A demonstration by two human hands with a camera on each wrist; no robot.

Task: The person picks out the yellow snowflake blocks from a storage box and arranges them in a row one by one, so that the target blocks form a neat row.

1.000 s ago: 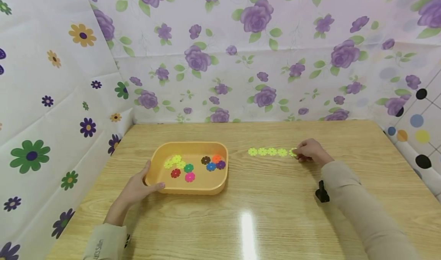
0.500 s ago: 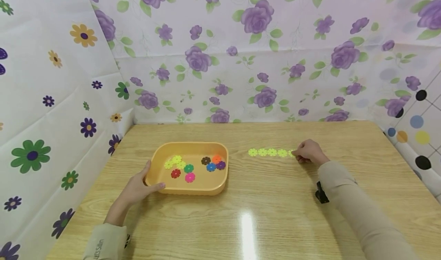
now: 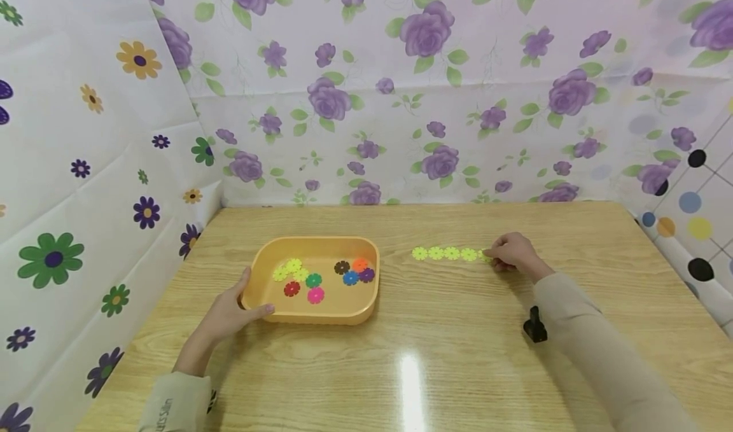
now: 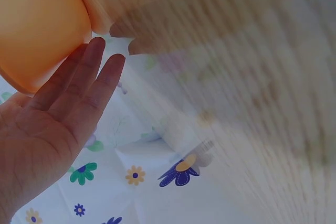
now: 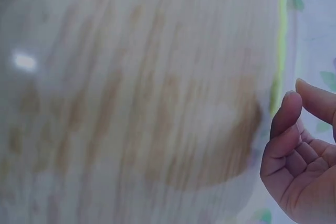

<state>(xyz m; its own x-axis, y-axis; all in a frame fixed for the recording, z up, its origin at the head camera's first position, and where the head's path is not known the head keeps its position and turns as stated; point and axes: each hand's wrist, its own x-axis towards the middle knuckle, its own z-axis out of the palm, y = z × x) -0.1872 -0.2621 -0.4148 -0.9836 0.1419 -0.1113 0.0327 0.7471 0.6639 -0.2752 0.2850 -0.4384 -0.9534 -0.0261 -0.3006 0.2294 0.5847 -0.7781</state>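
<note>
My left hand point(image 3: 223, 311) rests at the near left corner of an orange plastic tray point(image 3: 321, 317), thumb along the front rim. In the left wrist view its fingers point(image 4: 86, 85) lie fairly straight against the tray's outer wall point(image 4: 44, 24); the thumb is hidden there. Out to the right, my right hand point(image 3: 512, 252) pinches a yellow-green flower-shaped disc point(image 3: 482, 254) at the right end of a row of matching discs point(image 3: 452, 253). Most of that disc is covered by the fingertips. In the right wrist view the row shows edge-on as a thin yellow-green strip point(image 5: 281, 35) by the curled fingers point(image 5: 287, 111).
Inside the tray lie several yellow discs point(image 3: 293, 264) beside a red disc point(image 3: 292, 289), a pink disc point(image 3: 315, 295), a green disc point(image 3: 314, 280) and other coloured ones. The wooden table point(image 3: 435, 317) ends at flowered cloths point(image 3: 366, 133) behind and at the left.
The right hand has shifted slightly left, bringing its disc up close to the row's end; the gap seen a second ago has narrowed. The left hand and tray have stayed put.
</note>
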